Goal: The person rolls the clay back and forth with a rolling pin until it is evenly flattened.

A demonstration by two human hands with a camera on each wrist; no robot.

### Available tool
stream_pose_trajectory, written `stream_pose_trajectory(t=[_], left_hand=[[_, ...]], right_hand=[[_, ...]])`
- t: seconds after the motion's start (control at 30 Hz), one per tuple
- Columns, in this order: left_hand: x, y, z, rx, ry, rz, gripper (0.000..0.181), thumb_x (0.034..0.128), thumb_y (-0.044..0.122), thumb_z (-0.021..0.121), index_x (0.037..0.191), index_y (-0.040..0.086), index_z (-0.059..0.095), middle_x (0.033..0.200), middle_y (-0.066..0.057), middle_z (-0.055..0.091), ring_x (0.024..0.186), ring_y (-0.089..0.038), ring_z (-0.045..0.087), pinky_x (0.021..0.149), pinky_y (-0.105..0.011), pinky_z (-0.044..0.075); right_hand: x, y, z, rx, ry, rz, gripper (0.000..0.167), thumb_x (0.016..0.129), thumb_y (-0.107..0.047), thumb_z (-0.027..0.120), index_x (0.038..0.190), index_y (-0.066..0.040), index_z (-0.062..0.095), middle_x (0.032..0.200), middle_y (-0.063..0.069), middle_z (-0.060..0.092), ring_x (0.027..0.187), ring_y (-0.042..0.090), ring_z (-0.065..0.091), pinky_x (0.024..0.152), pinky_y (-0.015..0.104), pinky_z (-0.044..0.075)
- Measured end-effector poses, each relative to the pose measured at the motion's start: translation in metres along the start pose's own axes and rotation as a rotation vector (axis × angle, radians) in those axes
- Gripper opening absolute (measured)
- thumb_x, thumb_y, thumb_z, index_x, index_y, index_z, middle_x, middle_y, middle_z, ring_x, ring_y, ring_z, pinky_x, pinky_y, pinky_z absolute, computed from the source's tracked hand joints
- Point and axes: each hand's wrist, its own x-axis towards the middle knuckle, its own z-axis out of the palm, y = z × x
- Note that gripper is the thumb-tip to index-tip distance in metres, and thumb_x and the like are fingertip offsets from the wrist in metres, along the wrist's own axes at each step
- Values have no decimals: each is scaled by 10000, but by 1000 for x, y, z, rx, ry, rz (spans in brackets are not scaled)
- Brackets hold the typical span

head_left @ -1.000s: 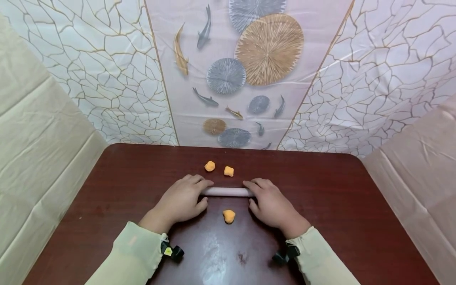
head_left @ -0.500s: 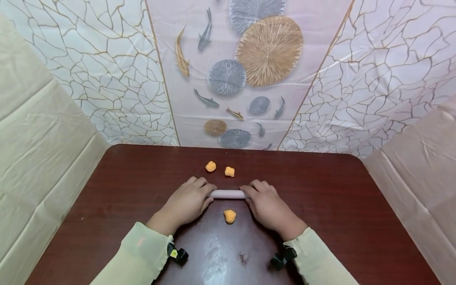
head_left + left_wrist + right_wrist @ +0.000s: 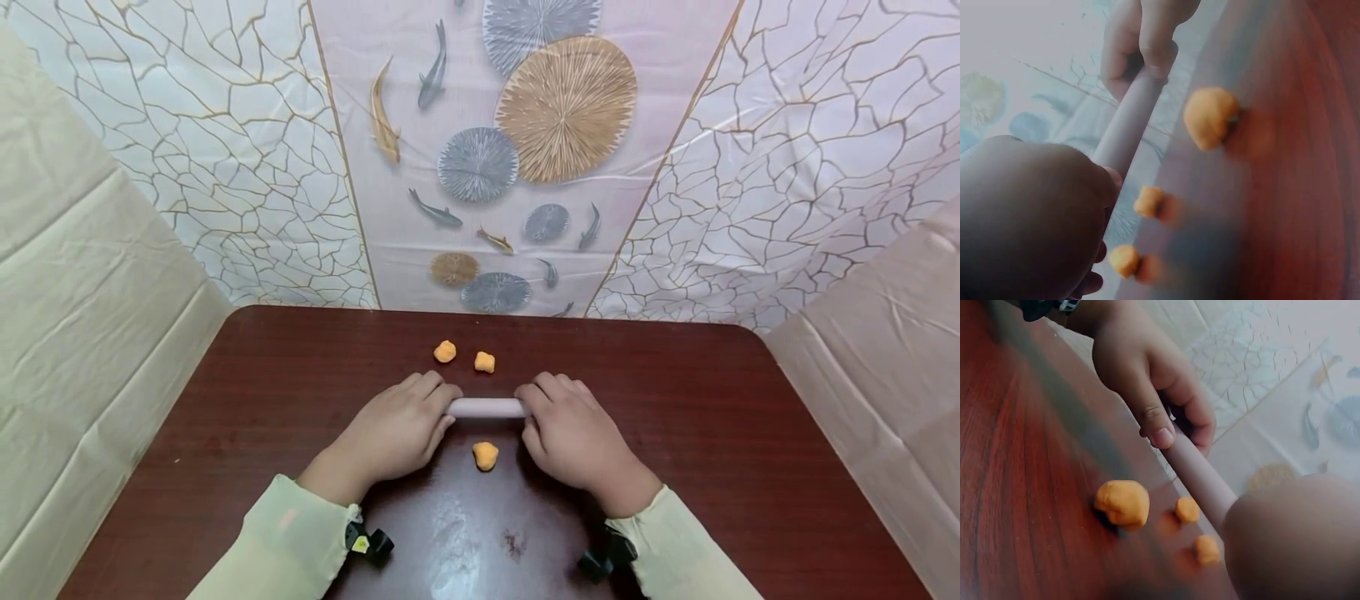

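Observation:
A pale, smooth rod (image 3: 487,407), like a small rolling pin, is held level between both hands. My left hand (image 3: 397,427) grips its left end, with the thumb on the near side and the fingers over the far side. At the other end my right hand (image 3: 573,429) grips it the same way. Both rod ends are hidden in the hands in the head view. An orange lump (image 3: 485,456) that looks like modelling clay lies on the near side of the rod. Beyond the rod sit two smaller orange lumps, one at left (image 3: 445,352) and one at right (image 3: 484,362).
All the lumps lie on a dark red-brown wooden table (image 3: 690,400) with rounded far corners. A patterned cloth backdrop (image 3: 480,167) hangs behind its far edge. Beige panels (image 3: 97,350) flank the sides. Each wrist carries a small black camera (image 3: 367,543).
Both hands slid inward along the rod, then the right moved slightly outward again. Less of the rod shows between them than a second ago. The orange lumps keep their places.

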Motion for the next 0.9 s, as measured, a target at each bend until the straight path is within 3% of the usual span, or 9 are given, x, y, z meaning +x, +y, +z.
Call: stream_pose_trajectory(t=[0.2, 0.53, 0.73, 0.9], left_hand=[[-2, 12, -15, -69, -82, 8, 239, 1133, 308, 636, 1313, 160, 689, 1163, 26, 648, 1022, -174, 631, 942, -408, 607], [-11, 21, -15, -153, -195, -17, 191, 1135, 284, 611, 1269, 161, 668, 1127, 28, 627, 1010, -165, 612, 951, -430, 593], [-16, 23, -10, -147, -195, -34, 154, 1123, 288, 604, 1219, 179, 652, 1083, 39, 606, 964, -155, 579, 896, -423, 581], [-18, 24, 0, -109, -157, -62, 146, 1089, 305, 577, 1177, 209, 644, 1048, 56, 592, 934, -151, 552, 822, -404, 541]], right_hand=[[-1, -8, -6, -40, -69, -18, 175, 816, -206, 703, 939, -179, 581, 842, -59, 497, 758, 174, 504, 729, 399, 497], [-11, -18, 2, -50, -193, -6, 181, 834, -237, 683, 911, -201, 523, 824, -79, 485, 736, 154, 511, 685, 372, 464], [-14, -22, 9, -89, -199, -16, 198, 843, -275, 688, 909, -207, 514, 807, -75, 511, 714, 164, 515, 669, 356, 383], [-16, -23, 12, -99, -207, -18, 215, 852, -283, 682, 895, -207, 486, 796, -73, 502, 704, 165, 493, 667, 348, 358]])
